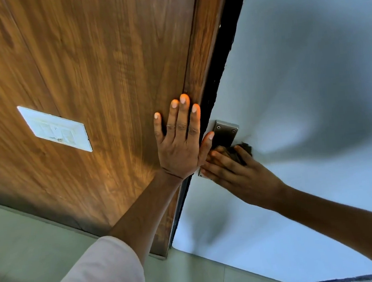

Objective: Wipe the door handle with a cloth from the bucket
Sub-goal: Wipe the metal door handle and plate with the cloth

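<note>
My left hand (181, 146) lies flat, fingers spread, on the wooden panel (102, 69) at its edge. My right hand (232, 172) presses a dark cloth (232, 150), fingers curled over it, against the metal handle plate (224, 133) at the pale door (301, 81) edge.

Door (301, 81): pale blue-grey, flat, filling the view from 12 to 4 o'clock; carries a metal handle plate (224, 134) with two visible screws near its left edge, lower part covered. Wood panel (93, 70): brown grain, filling 9 to 12 o'clock; carries a white switch plate (55, 128) at 9 o'clock. Dark gap (223, 53) between panel and door. Pale floor (24, 240) at 7 o'clock.
</note>
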